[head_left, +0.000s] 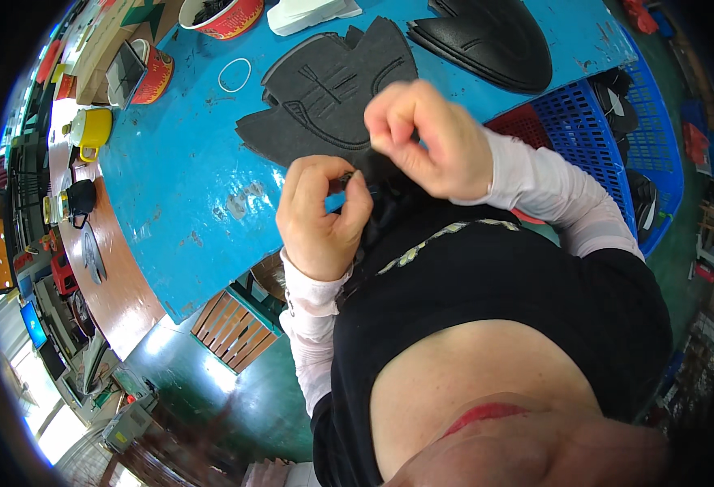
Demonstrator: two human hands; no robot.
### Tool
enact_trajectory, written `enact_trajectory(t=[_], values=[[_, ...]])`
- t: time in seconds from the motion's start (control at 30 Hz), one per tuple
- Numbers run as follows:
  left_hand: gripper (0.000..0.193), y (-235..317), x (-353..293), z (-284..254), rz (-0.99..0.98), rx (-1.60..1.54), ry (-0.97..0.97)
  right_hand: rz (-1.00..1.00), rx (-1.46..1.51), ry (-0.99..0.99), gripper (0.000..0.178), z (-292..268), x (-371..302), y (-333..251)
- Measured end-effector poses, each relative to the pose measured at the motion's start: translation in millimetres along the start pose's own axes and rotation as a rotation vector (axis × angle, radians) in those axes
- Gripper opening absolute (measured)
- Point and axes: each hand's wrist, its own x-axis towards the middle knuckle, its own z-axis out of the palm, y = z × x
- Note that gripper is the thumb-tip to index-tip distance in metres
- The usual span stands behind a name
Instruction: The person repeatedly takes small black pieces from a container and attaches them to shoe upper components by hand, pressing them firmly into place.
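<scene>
Two red tubs (161, 73) are standing toward the blue table's (178, 195) far left side; one is holding black bits, the other's contents are not showing. One yellow mug (93, 134) is standing left of the table, and one blue basket (580, 122) is sitting off its right side, holding several black pieces. The tabletop is showing scuffs; green floor (251, 426) is shining beyond its near left corner, where one slatted wooden stool (235, 331) is standing. One dark grey layered piece (337, 85) is lying mid-table, one glossy black stack (495, 45) far right. At the near edge, the left hand (322, 217) is pinching a small dark item (346, 178); the right hand (430, 142) is curling closed, its grip impossible to tell.
</scene>
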Motion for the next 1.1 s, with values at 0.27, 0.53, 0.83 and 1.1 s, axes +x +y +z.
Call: enact_trajectory(t=[0.27, 0.53, 0.83, 1.1], values=[[0.019, -17.2, 13.2, 2.9, 0.21, 0.283, 0.081, -0.009, -0.439, -0.104, 0.016, -16.7, 33.9, 55.1], [0.017, -13.9, 18.4, 5.1, 0.211, 0.349, 0.029, 0.036, -0.496, -0.133, 0.019, -14.0, 31.6, 59.0], [0.016, -13.7, 37.3, 21.7, 0.313, 0.567, -0.028, -0.026, -0.502, -0.109, 0.021, -10.3, 33.5, 63.1], [0.018, -12.0, 34.6, 29.3, 0.334, 0.693, -0.009, -0.076, -0.454, -0.057, 0.016, -12.4, 29.2, 68.9]])
